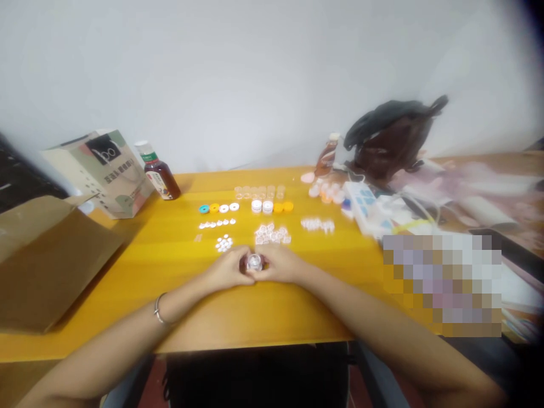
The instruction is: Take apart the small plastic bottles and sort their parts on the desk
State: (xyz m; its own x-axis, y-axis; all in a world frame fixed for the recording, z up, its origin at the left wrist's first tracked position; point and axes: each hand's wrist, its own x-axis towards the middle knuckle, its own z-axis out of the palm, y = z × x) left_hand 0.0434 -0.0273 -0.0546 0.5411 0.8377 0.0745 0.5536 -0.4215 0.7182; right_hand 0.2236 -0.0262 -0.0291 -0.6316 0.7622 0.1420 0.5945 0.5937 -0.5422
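Between my two hands is a small clear round container (254, 262), close to the table's front part. The fingers of my left hand (232, 267) curl round its left side, and those of my right hand (278, 264) close round its right side. Just beyond them lie several small white discs (224, 243) and a heap of small clear pieces (272, 233). Farther back are a row of white pieces (217, 224), a teal ring cap (204, 209) beside yellow and white ones, two white lids (262, 206), orange caps (283, 207) and clear cups (259, 192).
On the left stand a brown paper bag (51, 260), a printed bag (113, 175) and a dark bottle (161, 177). At right are small white parts (317, 225), a brown bottle (326, 158), a power strip (365, 207), a black bag (391, 136) and cables.
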